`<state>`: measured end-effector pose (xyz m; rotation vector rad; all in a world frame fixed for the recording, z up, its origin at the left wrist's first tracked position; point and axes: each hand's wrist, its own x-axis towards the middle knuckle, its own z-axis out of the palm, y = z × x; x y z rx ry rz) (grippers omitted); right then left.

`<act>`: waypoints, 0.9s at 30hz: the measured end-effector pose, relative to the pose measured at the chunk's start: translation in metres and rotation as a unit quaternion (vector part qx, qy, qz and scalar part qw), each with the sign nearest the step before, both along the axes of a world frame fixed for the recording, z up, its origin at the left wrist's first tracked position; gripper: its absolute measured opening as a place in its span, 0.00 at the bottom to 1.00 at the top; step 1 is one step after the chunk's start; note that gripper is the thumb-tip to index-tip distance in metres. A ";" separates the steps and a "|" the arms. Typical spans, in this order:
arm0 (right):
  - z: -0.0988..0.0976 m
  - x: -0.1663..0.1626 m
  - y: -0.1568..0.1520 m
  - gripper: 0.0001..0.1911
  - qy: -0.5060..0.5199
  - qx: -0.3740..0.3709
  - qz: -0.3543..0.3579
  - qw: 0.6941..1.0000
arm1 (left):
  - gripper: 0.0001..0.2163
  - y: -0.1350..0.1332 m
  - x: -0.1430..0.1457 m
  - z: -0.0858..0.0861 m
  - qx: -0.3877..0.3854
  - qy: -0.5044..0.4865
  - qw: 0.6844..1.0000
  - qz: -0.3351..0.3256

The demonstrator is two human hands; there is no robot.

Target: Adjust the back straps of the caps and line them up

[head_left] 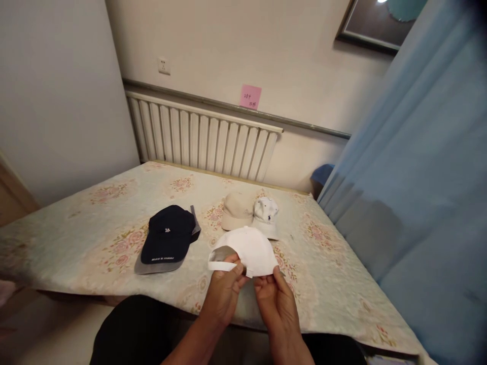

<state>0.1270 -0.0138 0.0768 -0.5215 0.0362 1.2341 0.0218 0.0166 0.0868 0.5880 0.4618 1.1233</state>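
Note:
A white baseball cap [251, 248] is held up over the near side of the bed, its back strap and opening turned to the left. My left hand [226, 289] pinches the strap near its fastening. At the cap's lower right edge, my right hand [277, 296] grips with thumb and fingers. Beyond it lie a beige cap [236, 210] and, beside that, a white cap with a small dark emblem [267, 213]. To the left, a navy cap with white lettering [167, 233] rests on top of a grey cap [152, 267], which is mostly hidden.
The bed [91, 243] has a flowered cover. Behind it stand a white radiator [205, 139] and a wall with a pink note [250, 97]. A blue curtain [418, 192] hangs along the right side, with a blue object [322, 174] partly behind it.

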 end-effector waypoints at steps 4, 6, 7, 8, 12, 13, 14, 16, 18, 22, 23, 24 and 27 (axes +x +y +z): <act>0.003 0.002 -0.002 0.08 0.003 0.000 0.004 1.000 | 0.08 0.000 -0.003 0.003 0.003 -0.010 1.000 -0.006; 0.004 0.002 -0.003 0.10 -0.004 -0.009 0.012 1.000 | 0.08 -0.001 -0.005 0.003 0.011 -0.007 1.000 -0.021; 0.004 0.001 -0.004 0.11 -0.007 -0.016 0.017 1.000 | 0.09 -0.001 -0.006 0.002 0.013 -0.006 0.999 -0.029; 0.004 0.001 -0.004 0.12 -0.010 -0.021 0.020 1.000 | 0.10 0.000 -0.007 0.001 0.012 -0.005 0.999 -0.032; 0.004 0.001 -0.005 0.11 -0.008 -0.007 0.011 1.000 | 0.15 0.004 -0.013 -0.005 -0.020 -0.009 1.000 -0.016; 0.003 0.001 -0.005 0.11 -0.009 -0.002 0.009 1.000 | 0.15 0.005 -0.014 -0.008 -0.027 -0.012 0.999 -0.016; 0.003 0.001 -0.005 0.11 -0.010 -0.001 0.009 1.000 | 0.15 0.007 -0.015 -0.010 -0.033 -0.017 0.999 -0.018; 0.003 0.000 -0.005 0.10 -0.011 -0.006 0.011 1.000 | 0.14 0.010 -0.016 -0.014 -0.050 -0.030 0.998 -0.020; 0.001 -0.002 -0.004 0.10 -0.013 -0.005 0.008 1.000 | 0.15 0.012 -0.014 -0.016 -0.081 -0.058 0.995 -0.009; -0.001 -0.008 -0.003 0.12 -0.020 -0.002 -0.004 1.000 | 0.15 0.009 -0.008 -0.020 -0.174 -0.159 0.972 0.000; -0.001 -0.009 -0.003 0.13 -0.023 -0.003 -0.007 1.000 | 0.15 0.007 -0.006 -0.020 -0.197 -0.180 0.964 -0.007; 0.000 -0.011 -0.003 0.14 -0.027 -0.001 -0.010 1.000 | 0.15 0.005 -0.004 -0.021 -0.215 -0.196 0.957 -0.015; 0.001 -0.015 -0.004 0.16 -0.052 0.017 -0.009 0.998 | 0.16 0.000 0.000 -0.021 -0.240 -0.217 0.946 -0.030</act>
